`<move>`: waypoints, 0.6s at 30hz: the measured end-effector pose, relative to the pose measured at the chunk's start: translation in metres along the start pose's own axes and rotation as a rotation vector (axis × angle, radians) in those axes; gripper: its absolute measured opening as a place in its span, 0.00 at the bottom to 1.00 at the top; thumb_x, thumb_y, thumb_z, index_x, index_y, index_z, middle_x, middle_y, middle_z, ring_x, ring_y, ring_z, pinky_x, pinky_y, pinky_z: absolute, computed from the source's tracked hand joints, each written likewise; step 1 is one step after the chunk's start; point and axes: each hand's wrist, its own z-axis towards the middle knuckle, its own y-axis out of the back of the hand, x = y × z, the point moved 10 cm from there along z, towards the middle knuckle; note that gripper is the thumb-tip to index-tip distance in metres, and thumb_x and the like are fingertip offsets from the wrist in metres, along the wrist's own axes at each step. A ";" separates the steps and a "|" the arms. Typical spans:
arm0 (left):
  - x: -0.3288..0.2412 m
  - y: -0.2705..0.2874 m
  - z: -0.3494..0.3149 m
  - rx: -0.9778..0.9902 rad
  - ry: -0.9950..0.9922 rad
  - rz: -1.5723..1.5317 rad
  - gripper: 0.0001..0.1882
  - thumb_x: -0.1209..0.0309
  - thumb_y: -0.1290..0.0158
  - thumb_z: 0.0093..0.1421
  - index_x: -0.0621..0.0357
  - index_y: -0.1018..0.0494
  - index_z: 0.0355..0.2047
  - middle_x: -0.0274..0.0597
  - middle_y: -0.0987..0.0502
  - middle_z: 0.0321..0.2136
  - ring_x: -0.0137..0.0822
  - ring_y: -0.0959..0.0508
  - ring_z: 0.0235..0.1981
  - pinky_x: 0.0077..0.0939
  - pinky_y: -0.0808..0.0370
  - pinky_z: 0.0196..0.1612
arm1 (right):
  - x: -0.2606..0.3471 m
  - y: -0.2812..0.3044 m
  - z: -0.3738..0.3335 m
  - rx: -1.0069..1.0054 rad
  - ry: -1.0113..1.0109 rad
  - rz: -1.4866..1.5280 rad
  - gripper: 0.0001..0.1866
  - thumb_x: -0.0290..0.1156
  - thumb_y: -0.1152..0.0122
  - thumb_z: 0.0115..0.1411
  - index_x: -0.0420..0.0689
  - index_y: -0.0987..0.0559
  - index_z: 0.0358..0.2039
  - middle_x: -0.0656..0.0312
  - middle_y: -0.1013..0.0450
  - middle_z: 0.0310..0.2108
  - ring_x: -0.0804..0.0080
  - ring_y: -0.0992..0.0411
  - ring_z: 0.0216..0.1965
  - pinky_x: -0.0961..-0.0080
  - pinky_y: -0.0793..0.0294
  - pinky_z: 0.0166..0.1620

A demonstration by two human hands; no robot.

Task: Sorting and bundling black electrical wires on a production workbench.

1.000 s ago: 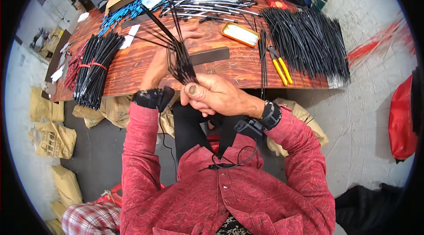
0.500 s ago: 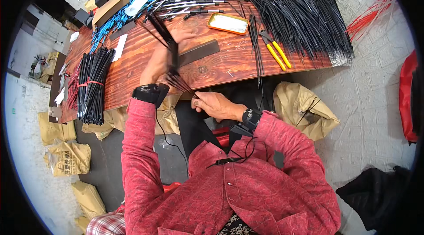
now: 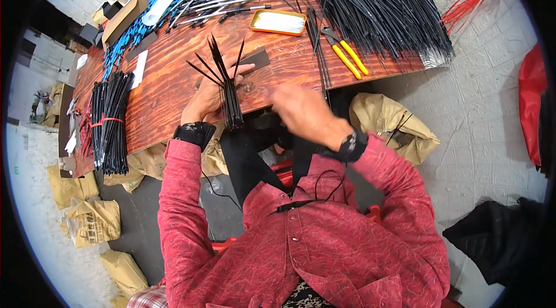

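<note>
My left hand (image 3: 204,99) is closed round a small bundle of thin black rods (image 3: 231,105) at the table's front edge. The rods stand nearly upright, their upper ends fanned apart. My right hand (image 3: 310,114) is off the bundle, to its right above the table edge; motion smears its fingers, and whether it holds anything cannot be seen. Beyond the left hand lies a dark flat bar (image 3: 258,59), partly covered by the fingers and rods. Several loose black rods (image 3: 317,47) lie on the table past my right hand, beside yellow-handled cutters (image 3: 347,56).
A large heap of black rods (image 3: 376,13) covers the far right of the wooden table (image 3: 168,99). An orange-rimmed tray (image 3: 278,31) holds thin white pieces. At left lies a black bundle tied with red (image 3: 110,134). A tan sack (image 3: 399,128) stands below the right edge.
My right hand has let go of the rods and moved right. The bundle in my left hand has swung from slanted to nearly upright. The view has shifted slightly.
</note>
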 end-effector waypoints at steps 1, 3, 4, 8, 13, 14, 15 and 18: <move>0.004 0.000 -0.002 -0.006 -0.025 0.042 0.15 0.78 0.49 0.65 0.60 0.23 0.51 0.40 0.27 0.48 0.35 0.25 0.46 0.28 0.27 0.44 | -0.010 0.021 0.003 -0.131 -0.004 -0.187 0.14 0.29 0.40 0.54 0.44 0.23 0.42 0.56 0.27 0.42 0.53 0.27 0.40 0.60 0.24 0.39; 0.003 -0.002 -0.001 -0.009 -0.057 0.078 0.15 0.78 0.49 0.64 0.59 0.23 0.51 0.39 0.27 0.45 0.35 0.25 0.44 0.29 0.27 0.44 | -0.048 0.028 0.004 -0.168 -0.044 -0.294 0.14 0.28 0.41 0.53 0.45 0.23 0.43 0.58 0.27 0.41 0.54 0.28 0.40 0.60 0.24 0.39; 0.003 -0.003 -0.002 -0.004 -0.012 0.031 0.15 0.78 0.49 0.64 0.58 0.23 0.51 0.39 0.28 0.43 0.37 0.25 0.43 0.31 0.28 0.44 | -0.067 0.032 0.003 -0.203 -0.072 -0.397 0.15 0.26 0.42 0.53 0.46 0.22 0.43 0.59 0.27 0.40 0.55 0.28 0.39 0.61 0.25 0.39; -0.003 -0.011 -0.003 0.027 0.041 0.058 0.18 0.77 0.48 0.64 0.56 0.27 0.55 0.39 0.30 0.47 0.38 0.27 0.47 0.33 0.29 0.47 | -0.110 0.060 -0.018 -0.304 0.022 -0.469 0.14 0.25 0.44 0.55 0.46 0.22 0.43 0.59 0.28 0.39 0.55 0.29 0.39 0.62 0.25 0.39; -0.005 -0.006 -0.008 0.053 -0.039 0.328 0.22 0.75 0.48 0.65 0.56 0.32 0.59 0.39 0.30 0.60 0.39 0.29 0.58 0.32 0.32 0.56 | -0.122 0.076 -0.009 -0.107 -0.120 -0.507 0.13 0.25 0.45 0.58 0.47 0.22 0.44 0.57 0.27 0.39 0.56 0.28 0.41 0.64 0.25 0.42; -0.004 -0.006 -0.007 0.038 -0.055 0.325 0.21 0.75 0.48 0.65 0.56 0.31 0.59 0.39 0.31 0.60 0.40 0.28 0.58 0.34 0.32 0.56 | -0.122 0.076 -0.006 -0.054 -0.151 -0.526 0.13 0.26 0.45 0.58 0.47 0.22 0.44 0.56 0.27 0.39 0.56 0.28 0.42 0.65 0.25 0.43; -0.001 -0.005 -0.006 0.022 -0.050 0.322 0.21 0.75 0.48 0.65 0.56 0.31 0.59 0.39 0.31 0.60 0.40 0.28 0.58 0.34 0.32 0.56 | -0.115 0.075 -0.003 -0.048 -0.135 -0.531 0.13 0.26 0.45 0.58 0.47 0.22 0.44 0.56 0.27 0.39 0.56 0.28 0.42 0.65 0.25 0.43; 0.002 -0.005 -0.004 -0.012 -0.053 0.149 0.20 0.76 0.45 0.57 0.51 0.23 0.52 0.46 0.28 0.52 0.49 0.28 0.52 0.40 0.30 0.55 | -0.063 0.067 0.015 -0.122 0.092 -0.246 0.11 0.29 0.43 0.61 0.46 0.22 0.44 0.56 0.26 0.39 0.59 0.27 0.44 0.68 0.24 0.44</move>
